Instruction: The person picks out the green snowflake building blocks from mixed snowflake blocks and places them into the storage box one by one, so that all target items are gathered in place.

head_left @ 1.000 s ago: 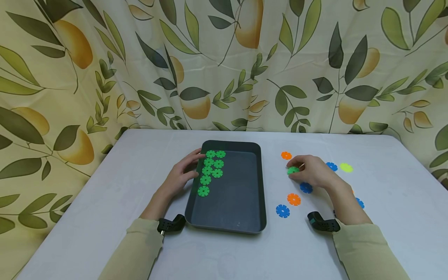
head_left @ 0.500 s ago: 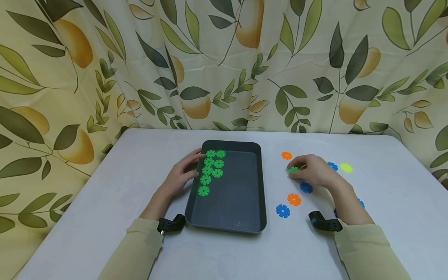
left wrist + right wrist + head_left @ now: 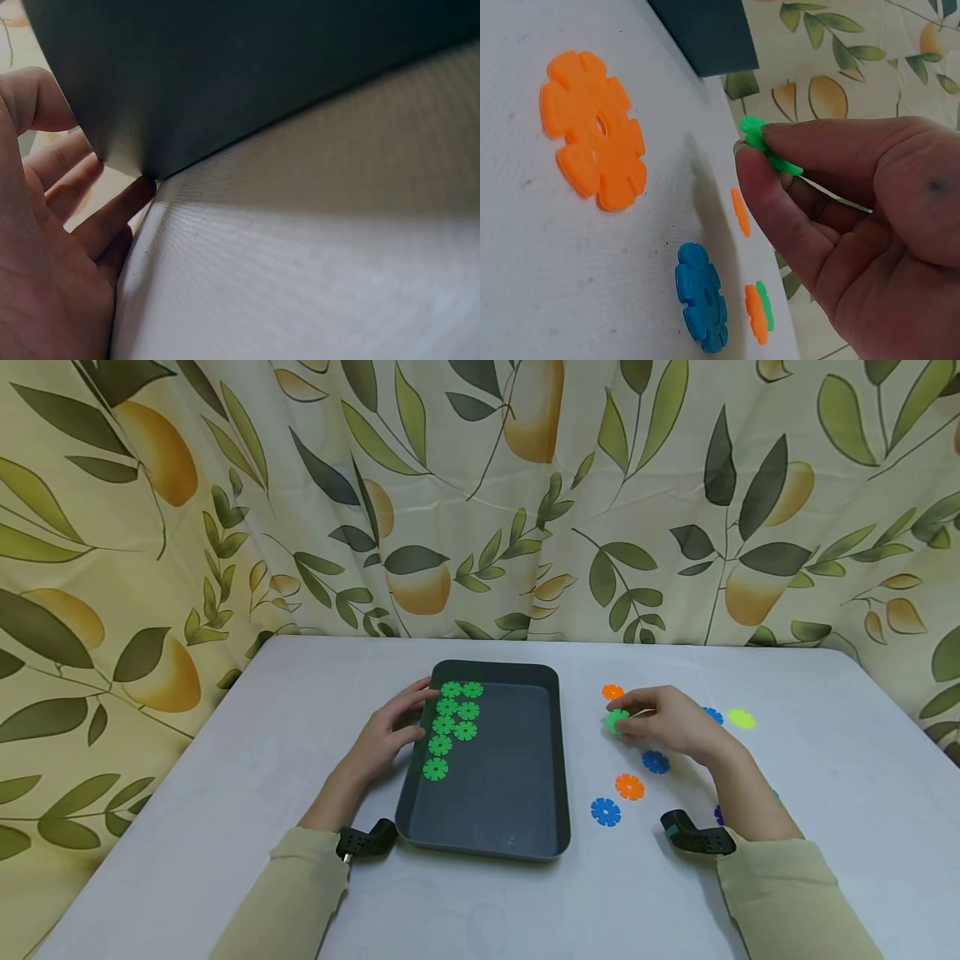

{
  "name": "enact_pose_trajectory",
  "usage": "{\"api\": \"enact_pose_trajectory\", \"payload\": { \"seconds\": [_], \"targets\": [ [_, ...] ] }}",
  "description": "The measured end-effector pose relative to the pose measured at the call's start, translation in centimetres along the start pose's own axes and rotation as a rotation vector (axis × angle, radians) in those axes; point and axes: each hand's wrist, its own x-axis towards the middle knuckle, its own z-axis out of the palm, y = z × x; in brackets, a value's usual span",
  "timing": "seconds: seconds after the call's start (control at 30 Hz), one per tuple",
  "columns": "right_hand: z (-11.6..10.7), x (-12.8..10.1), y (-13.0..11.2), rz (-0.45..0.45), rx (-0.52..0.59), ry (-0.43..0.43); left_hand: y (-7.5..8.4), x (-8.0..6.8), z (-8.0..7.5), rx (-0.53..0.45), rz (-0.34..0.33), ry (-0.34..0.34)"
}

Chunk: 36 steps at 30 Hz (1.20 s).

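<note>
My right hand point(image 3: 663, 720) pinches a green interlocking disc point(image 3: 772, 146) between thumb and fingers. The disc, notched around its edge, appears tilted above the white table in the right wrist view. To the left, a dark grey tray point(image 3: 517, 777) holds several green discs point(image 3: 444, 725) in two uneven columns along its left side. My left hand point(image 3: 390, 731) rests against that side, fingertips at the rim. In the left wrist view its fingers point(image 3: 124, 206) extend fairly straight to the tray's outer wall point(image 3: 225, 75).
Right of the tray lie loose discs: orange ones point(image 3: 630, 787), blue ones point(image 3: 606, 812) and a yellow-green one point(image 3: 741, 719). A purple disc point(image 3: 719, 815) is partly hidden by the right forearm. Behind the table hangs a leaf-patterned curtain point(image 3: 480, 527).
My right hand has lifted the green disc and moved slightly left and away from me, turning the disc's face more into view. The left hand and tray have stayed put.
</note>
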Motion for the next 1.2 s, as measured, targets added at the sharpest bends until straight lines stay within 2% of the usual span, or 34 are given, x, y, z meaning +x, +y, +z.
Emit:
{"api": "enact_pose_trajectory", "payload": {
  "seconds": [0.53,1.2],
  "targets": [
    [0.1,-0.2,-0.7,-0.065,0.123,-0.008,0.1,-0.1,-0.1,-0.003,-0.001,0.000],
    [-0.1,0.0,-3.3,-0.128,0.247,0.000,-0.1,0.0,-0.1,0.004,0.004,0.003]
  ]
}}
